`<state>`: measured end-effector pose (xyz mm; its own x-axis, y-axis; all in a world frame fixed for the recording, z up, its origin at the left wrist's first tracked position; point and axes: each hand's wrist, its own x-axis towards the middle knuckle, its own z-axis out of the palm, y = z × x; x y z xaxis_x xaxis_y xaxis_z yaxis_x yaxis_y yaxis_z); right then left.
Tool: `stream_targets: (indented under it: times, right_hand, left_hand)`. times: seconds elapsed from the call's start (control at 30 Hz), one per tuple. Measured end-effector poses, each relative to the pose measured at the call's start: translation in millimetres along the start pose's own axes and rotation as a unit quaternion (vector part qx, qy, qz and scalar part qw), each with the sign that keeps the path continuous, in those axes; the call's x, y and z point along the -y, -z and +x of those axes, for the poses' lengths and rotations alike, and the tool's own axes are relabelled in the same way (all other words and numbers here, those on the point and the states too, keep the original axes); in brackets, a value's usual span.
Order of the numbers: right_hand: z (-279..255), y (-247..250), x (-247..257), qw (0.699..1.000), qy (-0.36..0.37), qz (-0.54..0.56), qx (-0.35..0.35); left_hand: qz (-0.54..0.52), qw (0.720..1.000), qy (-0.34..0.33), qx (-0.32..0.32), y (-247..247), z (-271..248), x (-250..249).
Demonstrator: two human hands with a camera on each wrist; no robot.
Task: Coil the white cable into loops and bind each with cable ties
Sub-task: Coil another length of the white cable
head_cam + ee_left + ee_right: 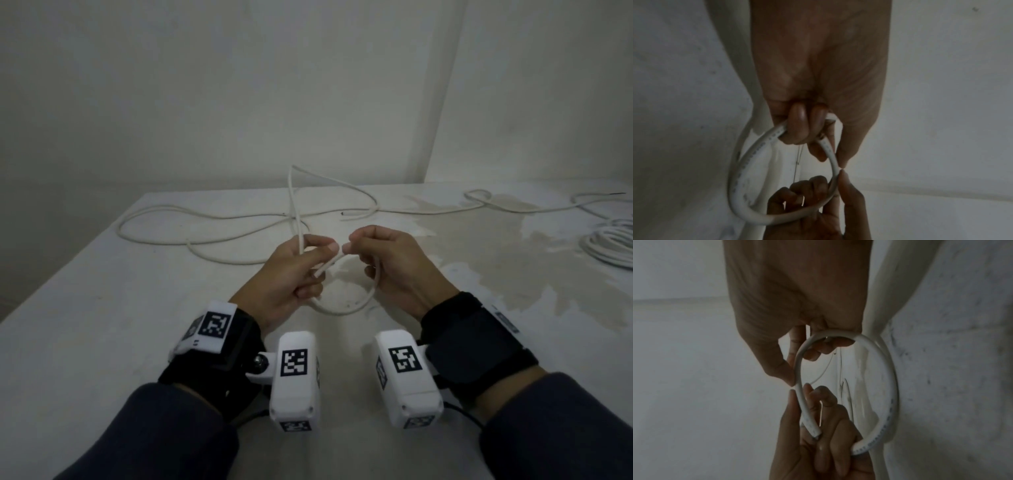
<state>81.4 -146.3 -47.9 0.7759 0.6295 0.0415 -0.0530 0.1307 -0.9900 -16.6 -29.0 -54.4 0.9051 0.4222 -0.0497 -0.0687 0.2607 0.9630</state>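
Nearest the viewer, two dark sleeves [164, 435] lead to wrists strapped with black bands carrying white camera housings [296, 377] marked with square black-and-white codes.

Just beyond, both hands are raised above the near middle of the desk [85, 325], a pale surface with a stained patch toward its right side. Between them the white cable [346, 310] forms a single small loop. The left hand [291, 274] has its fingers curled round the cable: the cut end lies across its palm, pinched under the thumb, while a second strand rises from the same grip toward the far edge. The right hand [390, 263] is closed on the opposite side of the loop, thumb and forefinger pinching the cable near the left thumb tip, the lower fingers curled round it. In the left wrist view printed lettering runs along the cable [748, 164]; in the right wrist view the cut end [815, 430] rests against the left palm.

Farther off, the remaining cable lies slack across the far half of the desk in wide bends, reaching its far-left and far-right corners. At the right edge sits a coiled bundle of white cable [609, 246]. A plain wall [239, 85] stands behind the desk.
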Motion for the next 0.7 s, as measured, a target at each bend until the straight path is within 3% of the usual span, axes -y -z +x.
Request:
stream_targets:
  times: [0.17, 0.3, 0.5, 0.6, 0.7]
  right_hand:
    - [1, 3, 0, 0.999, 0.029, -0.026, -0.034]
    - [5, 8, -2, 0.995, 0.035, 0.053, -0.078]
    - [8, 10, 0, 0.991, 0.005, 0.119, -0.066]
    - [8, 12, 0, 0.993, -0.013, 0.108, -0.044]
    - [7, 13, 1, 0.995, -0.026, 0.092, -0.030]
  left_hand:
    - [-0.003, 0.999, 0.019, 0.045, 3, 0, 1]
    - [-0.022, 0.992, 0.053, 0.110, 1, -3, 1]
    - [-0.210, 0.975, 0.077, -0.001, 10, 6, -6]
    - [-0.180, 0.981, 0.045, -0.054, 12, 8, -3]
    - [-0.128, 0.989, 0.028, -0.064, 10, 8, -1]
